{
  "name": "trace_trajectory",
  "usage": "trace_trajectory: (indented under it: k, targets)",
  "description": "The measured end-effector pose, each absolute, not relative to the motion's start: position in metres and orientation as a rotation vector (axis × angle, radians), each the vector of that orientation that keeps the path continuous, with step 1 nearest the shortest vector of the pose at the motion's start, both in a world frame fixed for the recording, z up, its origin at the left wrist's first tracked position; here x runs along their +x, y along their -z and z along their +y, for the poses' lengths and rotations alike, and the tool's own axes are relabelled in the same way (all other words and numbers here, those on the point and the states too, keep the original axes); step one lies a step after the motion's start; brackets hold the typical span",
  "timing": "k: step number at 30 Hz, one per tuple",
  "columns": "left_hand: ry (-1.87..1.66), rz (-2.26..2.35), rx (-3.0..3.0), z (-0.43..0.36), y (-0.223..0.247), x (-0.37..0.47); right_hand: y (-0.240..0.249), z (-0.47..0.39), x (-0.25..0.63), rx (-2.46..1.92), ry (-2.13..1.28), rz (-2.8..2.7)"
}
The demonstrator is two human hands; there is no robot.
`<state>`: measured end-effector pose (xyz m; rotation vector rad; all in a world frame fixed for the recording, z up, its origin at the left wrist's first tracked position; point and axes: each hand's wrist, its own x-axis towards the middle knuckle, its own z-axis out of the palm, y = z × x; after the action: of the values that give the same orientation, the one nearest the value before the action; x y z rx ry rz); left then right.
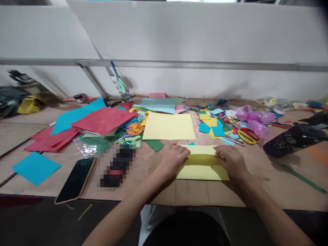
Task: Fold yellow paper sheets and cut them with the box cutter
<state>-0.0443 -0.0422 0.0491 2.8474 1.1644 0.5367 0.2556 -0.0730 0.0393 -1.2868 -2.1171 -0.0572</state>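
Observation:
A yellow sheet of paper [205,169] lies on a piece of brown cardboard [194,194] in front of me, its far part bent up and over toward me. My left hand [175,155] grips the left end of the bent part, fingers curled on its edge. At the right end, my right hand [230,159] pinches the same edge between thumb and fingers. Just beyond lies a second, flat yellow sheet [169,126]. A corner of green paper [155,145] shows under its near edge.
On the left are red sheets [105,120], a blue square [36,168], a phone [76,179] and a blurred-out dark object [118,166]. On the right are paper scraps [217,128], yellow-handled scissors [246,136], pink plastic [256,118], a dark bottle [292,138] and a green pen [303,178].

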Motion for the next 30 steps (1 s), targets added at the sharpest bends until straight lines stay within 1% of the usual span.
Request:
trace_trajectory:
  k: [6,12,18,24,30]
  targets:
    - [-0.38,1.108,2.966,-0.065,-0.045,-0.053,-0.037,-0.102,0.249,-1.243,0.272,-2.283]
    - [-0.223,1.111,3.086,-0.076,-0.038,-0.052,-0.029,-0.12,0.249,-1.209,0.456,-2.309]
    - [-0.129,1.113,3.044,-0.088,-0.047,-0.053,-0.029,-0.128,0.254,-1.235,0.486,-2.316]
    - [-0.189,1.035,3.029,-0.099,-0.054,-0.055,-0.028,-0.134,0.253,-1.259,0.496,-2.322]
    - [-0.201,0.933,3.058,-0.104,-0.049,-0.058,-0.026,-0.138,0.256,-1.287,0.505,-2.336]
